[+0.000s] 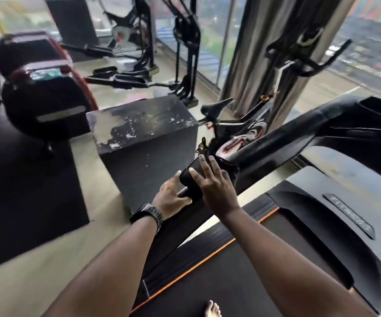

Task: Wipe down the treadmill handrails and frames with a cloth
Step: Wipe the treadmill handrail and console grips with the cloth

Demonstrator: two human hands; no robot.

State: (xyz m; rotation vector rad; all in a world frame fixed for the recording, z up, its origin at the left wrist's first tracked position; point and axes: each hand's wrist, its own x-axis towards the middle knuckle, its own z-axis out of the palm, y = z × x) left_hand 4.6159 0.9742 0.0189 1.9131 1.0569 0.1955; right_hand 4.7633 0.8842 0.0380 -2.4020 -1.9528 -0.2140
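Observation:
The treadmill's black left handrail [276, 145] runs diagonally from the lower middle up to the console [367, 124] at the right. A black cloth [190, 179] is wrapped over the rail near its free end. My right hand [217, 188] lies on top of the cloth with fingers spread, pressing it onto the rail. My left hand [170, 199], with a watch on the wrist, grips the rail just below the cloth, its thumb touching the cloth's edge. The cloth's far part shows beyond my right fingers.
The treadmill belt [230, 282] with an orange edge and the motor cover [322, 213] lie below right, with my bare foot [212, 310] on the belt. A worn black box [143, 138] stands left of the rail, and a spin bike [242, 124] behind it. More exercise machines stand along the windows.

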